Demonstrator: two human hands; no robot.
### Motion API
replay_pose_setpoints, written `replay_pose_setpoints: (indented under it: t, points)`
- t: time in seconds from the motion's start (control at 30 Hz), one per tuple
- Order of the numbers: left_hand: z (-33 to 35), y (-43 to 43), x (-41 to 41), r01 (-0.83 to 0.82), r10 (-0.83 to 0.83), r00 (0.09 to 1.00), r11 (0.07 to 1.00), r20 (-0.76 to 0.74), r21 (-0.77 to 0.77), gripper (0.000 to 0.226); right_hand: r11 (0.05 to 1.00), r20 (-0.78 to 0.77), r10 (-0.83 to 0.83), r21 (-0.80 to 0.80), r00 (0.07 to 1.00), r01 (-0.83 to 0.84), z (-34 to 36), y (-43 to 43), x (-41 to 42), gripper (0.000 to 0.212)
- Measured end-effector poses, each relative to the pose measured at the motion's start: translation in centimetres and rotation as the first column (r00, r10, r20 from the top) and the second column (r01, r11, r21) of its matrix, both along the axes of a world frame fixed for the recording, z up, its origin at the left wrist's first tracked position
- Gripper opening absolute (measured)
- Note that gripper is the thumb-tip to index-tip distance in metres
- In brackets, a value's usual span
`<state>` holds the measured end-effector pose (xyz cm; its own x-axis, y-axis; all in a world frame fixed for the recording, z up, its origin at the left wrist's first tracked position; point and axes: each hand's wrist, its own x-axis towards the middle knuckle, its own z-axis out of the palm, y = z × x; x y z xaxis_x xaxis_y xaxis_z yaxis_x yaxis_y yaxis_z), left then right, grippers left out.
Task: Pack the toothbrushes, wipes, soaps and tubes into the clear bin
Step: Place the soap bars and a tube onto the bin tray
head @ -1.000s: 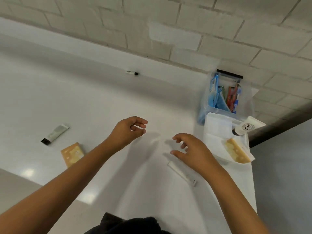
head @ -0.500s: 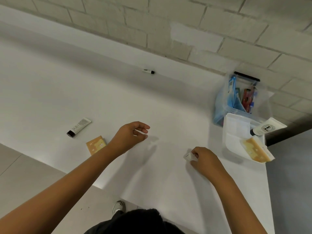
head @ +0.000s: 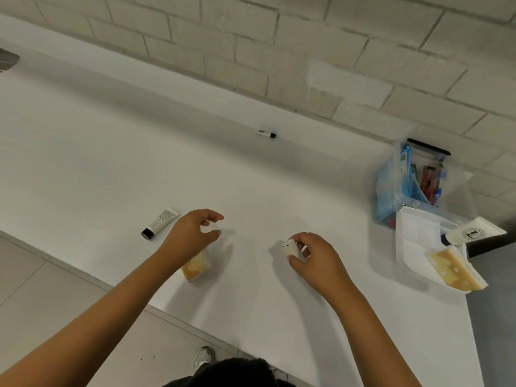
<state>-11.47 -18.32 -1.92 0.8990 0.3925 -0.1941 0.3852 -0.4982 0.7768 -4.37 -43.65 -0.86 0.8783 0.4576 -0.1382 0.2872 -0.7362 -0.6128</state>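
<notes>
"What did the right hand [head: 315, 258] have?"

"A slim white box [head: 290, 246], pinched shut in its fingers, long axis running back under the palm. The clear bin [head: 391, 196] stood at two o'clock from it, well apart, nearer that hand."

"And the left hand [head: 192, 236]?"

"Loosely open, empty, over a soap [head: 196, 265]; a tube [head: 159, 224] lay at ten o'clock. The bin held toothbrushes [head: 430, 185] upright."

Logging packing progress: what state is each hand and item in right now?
right hand: closed on small white box
left hand: open, empty, above a soap bar
white tube with black cap: lying on table, unpacked
clear bin: open, partly filled
second soap bar: on the white lid beside bin
</notes>
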Motion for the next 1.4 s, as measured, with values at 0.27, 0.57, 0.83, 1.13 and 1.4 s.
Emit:
replay_pose_setpoints:
  t: [0.27,0.57,0.83,1.13,1.4]
  points:
    - [-2.0,3.2,-4.0,0.07,-0.046,0.972,0.993,-0.231,0.096,0.078,0.993,-0.026,-0.01,0.116,1.0,0.013,-0.4,3.1,-0.5,0.026]
    - [-3.4,2.2,-5.2,0.185,-0.106,0.944,0.954,-0.312,0.237,0.099,0.989,-0.028,0.001,0.148,1.0,0.003,-0.5,4.5,-0.5,0.027]
    - [-2.5,1.3,-4.1,0.209,-0.177,0.962,0.967,-0.207,0.145,0.08,0.979,-0.041,-0.061,0.192,0.997,0.067,-0.2,3.2,-0.6,0.027]
    - [0.2,-1.7,1.1,0.211,-0.216,0.976,0.972,-0.029,-0.104,0.057,0.93,-0.014,-0.255,0.272,0.967,0.249,1.9,-2.2,-0.5,0.024]
    - [3.6,-8.9,6.7,0.358,-0.335,0.932,0.909,0.136,-0.214,0.05,0.827,-0.001,-0.465,0.357,0.885,0.434,4.2,-9.5,-1.1,0.025]
